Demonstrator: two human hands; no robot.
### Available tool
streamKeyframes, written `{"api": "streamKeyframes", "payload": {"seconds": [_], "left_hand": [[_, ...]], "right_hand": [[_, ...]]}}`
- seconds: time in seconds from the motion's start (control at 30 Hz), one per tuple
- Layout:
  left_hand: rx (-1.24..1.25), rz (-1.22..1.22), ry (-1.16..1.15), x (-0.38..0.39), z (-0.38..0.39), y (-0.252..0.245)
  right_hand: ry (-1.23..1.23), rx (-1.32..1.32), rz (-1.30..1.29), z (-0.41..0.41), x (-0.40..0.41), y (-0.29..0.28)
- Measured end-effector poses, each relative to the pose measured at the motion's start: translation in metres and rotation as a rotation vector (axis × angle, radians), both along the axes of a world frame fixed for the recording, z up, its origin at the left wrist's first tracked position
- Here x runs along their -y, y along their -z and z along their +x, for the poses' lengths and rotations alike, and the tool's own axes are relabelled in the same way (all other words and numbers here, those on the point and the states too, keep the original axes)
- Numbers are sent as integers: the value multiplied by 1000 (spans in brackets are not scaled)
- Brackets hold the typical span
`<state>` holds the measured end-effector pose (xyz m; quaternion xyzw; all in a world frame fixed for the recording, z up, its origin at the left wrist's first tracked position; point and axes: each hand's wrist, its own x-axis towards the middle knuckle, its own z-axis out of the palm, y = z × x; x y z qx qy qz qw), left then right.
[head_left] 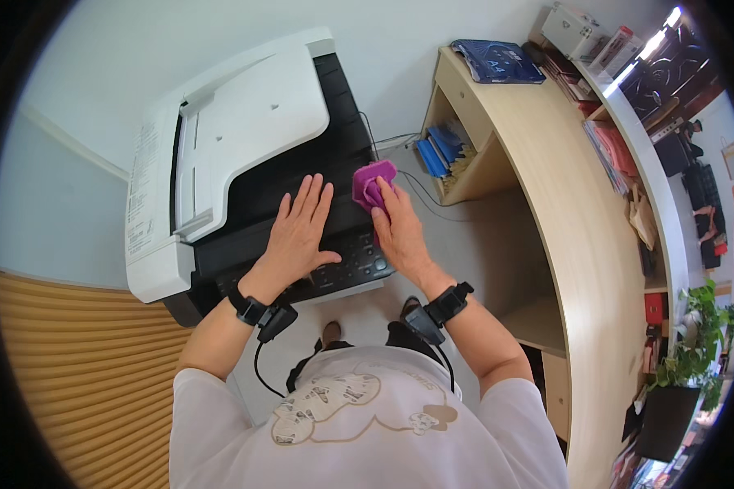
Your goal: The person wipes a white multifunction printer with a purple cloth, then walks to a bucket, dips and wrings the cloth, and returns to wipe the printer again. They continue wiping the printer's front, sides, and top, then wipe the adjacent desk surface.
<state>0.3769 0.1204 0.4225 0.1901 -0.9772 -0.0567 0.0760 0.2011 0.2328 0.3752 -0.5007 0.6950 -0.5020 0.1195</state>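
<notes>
A black and white multifunction printer (293,165) stands before me, with a white document feeder (263,116) on its top. My left hand (300,229) lies flat on the black lid, fingers spread, its thumb close to the control panel (348,260). At the printer's right edge my right hand (399,229) grips a bunched purple cloth (373,177). Part of the cloth hangs down by the side of the panel, and the fingers cover its middle.
To the right stands a curved wooden desk (526,153), with an A4 paper pack (498,61) on it and blue folders (437,153) in its open compartment. Loose cables (419,186) run between printer and desk. A yellow pleated screen (85,367) is at left; a potted plant (697,336) is far right.
</notes>
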Motion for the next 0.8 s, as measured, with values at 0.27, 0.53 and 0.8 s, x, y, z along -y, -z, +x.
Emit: {"api": "streamKeyframes", "payload": {"seconds": [0.27,0.53,0.8], "left_hand": [[137,94,-68,21,-43,9],[118,44,-42,20,-46,12],[123,76,-51,20,-47,9]], "right_hand": [[-232,257,-151,-33,16,34],[-313,553,-208,-73,104,39],[-392,510,-34,-55,27,39]]}}
